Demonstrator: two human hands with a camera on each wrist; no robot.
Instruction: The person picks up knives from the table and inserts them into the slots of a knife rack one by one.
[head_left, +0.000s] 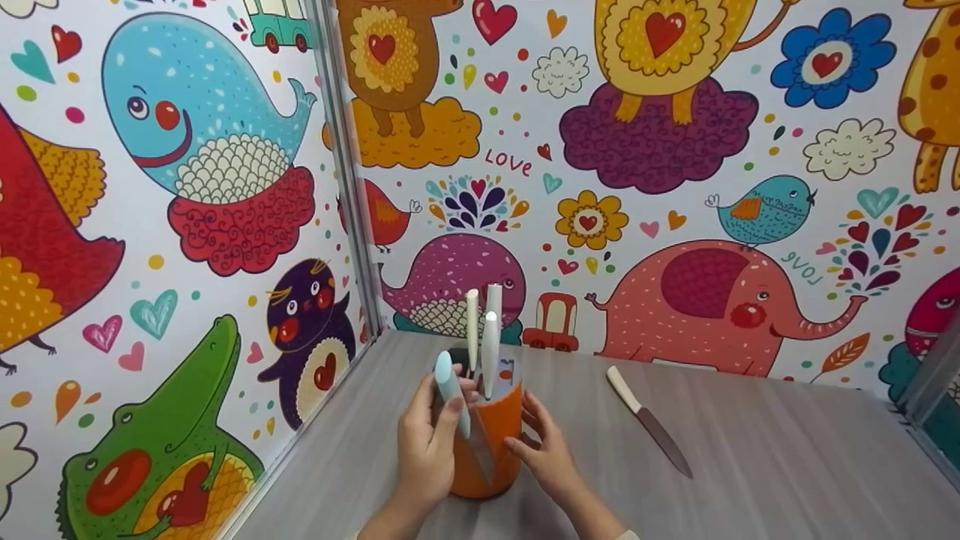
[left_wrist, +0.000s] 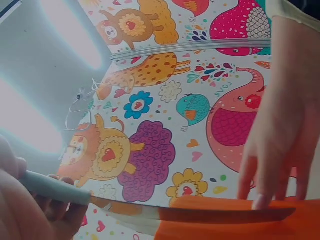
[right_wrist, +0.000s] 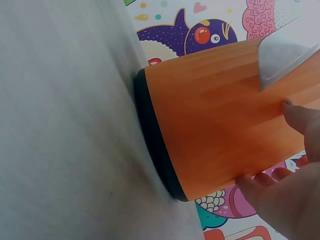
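My left hand point(head_left: 429, 442) grips the light-blue handle of a knife point(head_left: 448, 379). Its blade slants downward across the front of an orange knife holder point(head_left: 504, 427), outside the rim. In the left wrist view the knife's blade point(left_wrist: 215, 215) runs along the holder. My right hand point(head_left: 553, 459) holds the holder's right side, thumb at the front and fingers round the side. The holder point(right_wrist: 215, 125) stands on the table on a dark base. Knives with pale handles point(head_left: 490, 352) stick up out of its top. Whether the blade touches the holder I cannot tell.
A knife with a cream handle point(head_left: 624, 388) and a dark blade lies on the grey table point(head_left: 787, 450), to the right of the holder. Walls printed with cartoon animals point(head_left: 697, 315) rise at the back and left of the table.
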